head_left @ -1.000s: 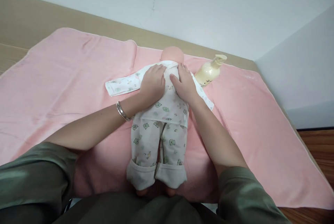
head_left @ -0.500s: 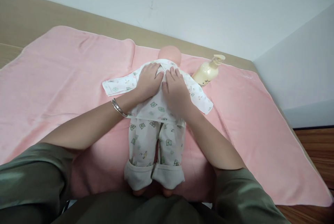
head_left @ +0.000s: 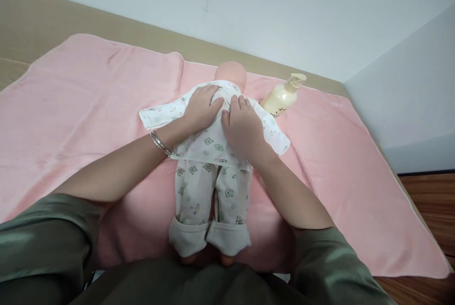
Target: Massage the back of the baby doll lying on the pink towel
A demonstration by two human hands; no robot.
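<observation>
A pink blanket [head_left: 359, 177] spans most of the frame, stretching broad and flat left and right of the doll [head_left: 212, 153]; its right edge slants down toward the lower right corner. The white wall [head_left: 291, 16] fills the top, cracked at upper centre. Between them runs a tan surface [head_left: 35, 21], wide at upper left and narrowing rightward. Brown wood [head_left: 424, 196] shows at lower right, beyond the blanket. The wearer's green sleeves bound the lower corners.

The doll lies lengthwise at centre in a patterned shirt and cuffed trousers, head toward the wall, feet near the bottom edge. The right hand [head_left: 245, 127] and left hand [head_left: 202, 108] rest on the shirt, fingers extended, thumbs spread, gripping nothing visible. A pump bottle [head_left: 280, 99] stands right of centre beside a shirt sleeve; whether they touch is unclear. A bracelet [head_left: 159, 144] circles the left wrist.
</observation>
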